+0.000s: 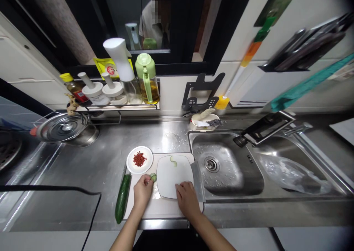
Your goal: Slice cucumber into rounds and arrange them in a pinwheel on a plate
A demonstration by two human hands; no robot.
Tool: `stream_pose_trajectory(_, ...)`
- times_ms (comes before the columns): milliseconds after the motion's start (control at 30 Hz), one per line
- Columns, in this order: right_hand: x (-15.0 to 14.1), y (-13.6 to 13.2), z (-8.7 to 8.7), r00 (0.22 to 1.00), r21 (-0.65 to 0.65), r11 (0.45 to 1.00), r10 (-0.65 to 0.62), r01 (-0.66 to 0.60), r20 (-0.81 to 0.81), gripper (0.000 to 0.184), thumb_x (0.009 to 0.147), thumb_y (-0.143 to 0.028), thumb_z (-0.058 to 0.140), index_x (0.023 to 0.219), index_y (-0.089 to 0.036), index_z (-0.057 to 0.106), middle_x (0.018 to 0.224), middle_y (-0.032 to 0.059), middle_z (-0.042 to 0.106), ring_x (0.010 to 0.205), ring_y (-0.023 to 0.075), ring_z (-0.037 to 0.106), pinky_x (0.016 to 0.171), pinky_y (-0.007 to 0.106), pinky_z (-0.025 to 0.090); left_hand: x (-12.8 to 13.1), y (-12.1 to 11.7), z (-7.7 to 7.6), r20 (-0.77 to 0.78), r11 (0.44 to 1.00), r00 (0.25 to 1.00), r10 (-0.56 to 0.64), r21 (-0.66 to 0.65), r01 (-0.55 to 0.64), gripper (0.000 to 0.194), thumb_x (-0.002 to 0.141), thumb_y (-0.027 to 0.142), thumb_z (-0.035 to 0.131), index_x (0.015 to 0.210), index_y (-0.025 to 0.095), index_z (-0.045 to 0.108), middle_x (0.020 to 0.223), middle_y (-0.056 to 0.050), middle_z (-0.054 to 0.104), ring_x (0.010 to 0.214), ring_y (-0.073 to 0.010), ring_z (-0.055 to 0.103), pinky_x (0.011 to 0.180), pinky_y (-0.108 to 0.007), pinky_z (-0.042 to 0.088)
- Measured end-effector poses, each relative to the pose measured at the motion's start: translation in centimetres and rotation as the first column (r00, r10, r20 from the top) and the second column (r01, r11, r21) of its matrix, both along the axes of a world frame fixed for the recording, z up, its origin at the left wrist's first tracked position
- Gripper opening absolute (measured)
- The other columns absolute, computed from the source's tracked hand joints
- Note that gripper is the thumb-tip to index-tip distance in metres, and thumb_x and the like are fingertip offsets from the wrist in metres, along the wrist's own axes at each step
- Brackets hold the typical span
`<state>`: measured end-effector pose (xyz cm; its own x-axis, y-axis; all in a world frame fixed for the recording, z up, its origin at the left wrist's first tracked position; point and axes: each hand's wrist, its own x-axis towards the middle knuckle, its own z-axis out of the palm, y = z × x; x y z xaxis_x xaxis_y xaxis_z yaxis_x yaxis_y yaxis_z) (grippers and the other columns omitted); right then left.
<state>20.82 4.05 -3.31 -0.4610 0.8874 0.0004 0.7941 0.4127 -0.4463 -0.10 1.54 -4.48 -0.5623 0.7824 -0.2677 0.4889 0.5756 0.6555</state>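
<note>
My left hand (143, 192) pinches a few thin cucumber slices (153, 177) beside the left edge of a white square plate (168, 179). Curved cucumber slices (174, 161) lie near the plate's far edge. On the plate's near right part rests my right hand (188, 199), fingers stretched forward and holding nothing visible. Both hands are over a pale cutting board (163, 210). A flat grey blade (198, 181) lies along the plate's right side, partly hidden by my right hand. The cut cucumber (122, 201) sits at the board's left edge.
A small white plate (129, 166) with chopped red bits stands at the board's far left corner. To the right is a steel sink (229, 170). Bottles and jars, including an oil pitcher (148, 81), line a rack behind. A lidded pot (85, 136) stands left; a black cable (55, 188) crosses the counter.
</note>
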Motion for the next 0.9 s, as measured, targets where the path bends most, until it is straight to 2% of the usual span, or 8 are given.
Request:
stream_pose_trajectory(100, -0.4, 0.2, 0.0, 1.0, -0.012, 1.0, 0.012, -0.012, -0.024, 0.02, 0.086, -0.014, 0.045, 0.095, -0.019, 0.063, 0.086, 0.0054, 0.055, 0.085, 0.0188, 0.045, 0.077, 0.029, 0.035, -0.3, -0.1, 0.1, 0.054, 1.0, 0.999, 0.003, 0.0, -0.003, 0.016, 0.074, 0.034, 0.052, 0.078, 0.02, 0.06, 0.068, 0.002, 0.065, 0.064, -0.014, 0.06, 0.062, -0.021, 0.04)
stream_pose_trajectory(233, -0.7, 0.4, 0.1, 0.999, -0.018, 1.0, 0.021, -0.021, -0.038, 0.019, 0.086, -0.013, 0.046, 0.092, -0.019, 0.063, 0.086, 0.005, 0.055, 0.085, 0.0187, 0.044, 0.077, 0.029, 0.035, -0.6, -0.1, 0.2, -0.011, 1.0, 1.0, -0.029, -0.012, 0.029, 0.014, 0.075, 0.03, 0.049, 0.077, 0.021, 0.06, 0.067, 0.001, 0.065, 0.063, -0.0141, 0.059, 0.062, -0.022, 0.038)
stream_pose_trajectory(367, -0.8, 0.4, 0.1, 0.998, -0.018, 0.999, 0.028, -0.029, -0.053, 0.02, 0.086, -0.012, 0.045, 0.093, -0.019, 0.063, 0.085, 0.005, 0.055, 0.085, 0.0188, 0.044, 0.078, 0.03, 0.034, -0.7, 0.2, 0.1, -0.105, 0.996, 0.993, -0.048, 0.074, 0.056, 0.013, 0.074, 0.028, 0.048, 0.071, 0.02, 0.058, 0.072, -0.002, 0.064, 0.069, -0.0157, 0.057, 0.067, -0.024, 0.038)
stream_pose_trajectory(433, -0.8, 0.4, 0.1, 0.998, -0.018, 0.999, 0.027, -0.028, -0.061, 0.02, 0.086, -0.012, 0.045, 0.093, -0.018, 0.063, 0.085, 0.0052, 0.055, 0.084, 0.0189, 0.044, 0.077, 0.03, 0.034, -0.6, 0.4, 0.1, -0.092, 0.993, 0.995, -0.048, 0.1, 0.057, 0.013, 0.073, 0.029, 0.049, 0.068, 0.02, 0.057, 0.069, -0.001, 0.062, 0.067, -0.0154, 0.056, 0.067, -0.023, 0.038)
stream_pose_trajectory(533, -0.6, 0.4, 0.2, 0.996, -0.027, 0.999, 0.03, -0.033, -0.079, 0.02, 0.086, -0.012, 0.045, 0.09, -0.019, 0.063, 0.085, 0.0051, 0.056, 0.084, 0.0189, 0.044, 0.076, 0.03, 0.034, -0.7, 0.5, 0.2, -0.01, 0.997, 1.0, -0.026, 0.074, 0.026, 0.014, 0.073, 0.031, 0.05, 0.067, 0.02, 0.056, 0.061, 0.002, 0.059, 0.058, -0.0134, 0.053, 0.06, -0.022, 0.037)
stream_pose_trajectory(733, -0.4, 0.6, 0.1, 0.989, -0.085, 0.996, -0.015, 0.003, -0.15, 0.022, 0.085, -0.013, 0.043, 0.087, -0.018, 0.064, 0.081, 0.0058, 0.058, 0.083, 0.0196, 0.047, 0.079, 0.032, 0.036, -1.1, 0.7, 1.4, 0.177, 0.988, 0.979, 0.1, 0.096, -0.119, 0.019, 0.067, 0.037, 0.059, 0.068, 0.018, 0.059, 0.059, 0.003, 0.058, 0.054, -0.0108, 0.05, 0.057, -0.021, 0.034)
stream_pose_trajectory(800, -0.6, 1.1, 0.2, 0.976, -0.129, 0.991, -0.043, 0.015, -0.212, 0.022, 0.085, -0.015, 0.043, 0.088, -0.018, 0.065, 0.083, 0.0063, 0.061, 0.084, 0.0198, 0.049, 0.081, 0.034, 0.037, -0.9, 0.9, 1.8, 0.338, 0.982, 0.937, 0.093, 0.125, -0.142, 0.024, 0.064, 0.04, 0.064, 0.069, 0.017, 0.058, 0.056, 0.005, 0.054, 0.051, -0.0087, 0.045, 0.053, -0.019, 0.031)
stream_pose_trajectory(900, -1.2, 2.3, 0.6, 0.928, -0.27, 0.962, -0.141, 0.046, -0.345, 0.021, 0.083, -0.021, 0.047, 0.092, -0.017, 0.066, 0.09, 0.0072, 0.065, 0.088, 0.0198, 0.054, 0.084, 0.035, 0.039, 0.1, 1.2, 2.3, 0.582, 0.982, 0.813, 0.013, 0.144, -0.118, 0.03, 0.059, 0.041, 0.07, 0.07, 0.016, 0.057, 0.053, 0.007, 0.05, 0.047, -0.0059, 0.041, 0.05, -0.018, 0.028)
